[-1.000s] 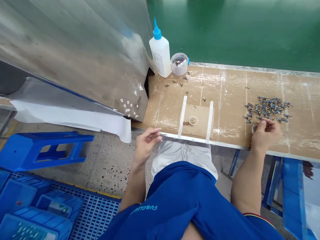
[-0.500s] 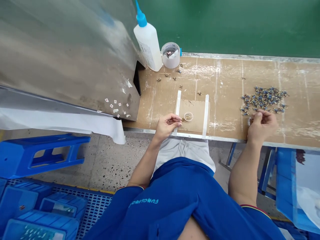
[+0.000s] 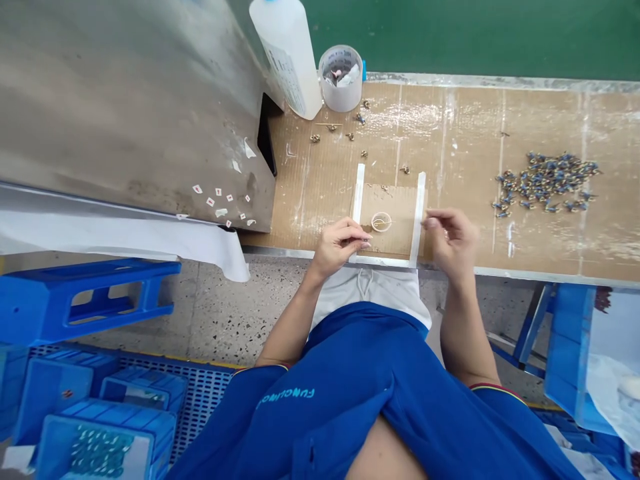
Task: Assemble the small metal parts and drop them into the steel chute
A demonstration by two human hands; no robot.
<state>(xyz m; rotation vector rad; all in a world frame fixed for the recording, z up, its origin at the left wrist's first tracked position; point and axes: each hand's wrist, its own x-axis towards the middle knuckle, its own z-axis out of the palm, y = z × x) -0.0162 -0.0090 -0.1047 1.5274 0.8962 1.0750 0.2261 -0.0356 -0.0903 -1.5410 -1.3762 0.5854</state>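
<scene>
My left hand is closed in a pinch at the left edge of a small cardboard pad. Something tiny shows at its fingertips, too small to name. Just right of those fingertips sits a small round clear cup with a thin stick lying across it. My right hand, blurred by motion, is closed with thumb and fingers together, right of the pad's white tape strip; whatever it may hold cannot be made out. Farther right lies a heap of small blue and gold-coloured metal pieces.
A white bottle and a tape roll with scraps inside stand at the back left. Several loose metal pieces lie before them. A metal box borders the left side. Blue bins and a blue stool are below.
My right hand has moved left, away from the heap of metal pieces toward the cardboard pad. My left hand stays pinched beside the cup. The camera view has shifted slightly.
</scene>
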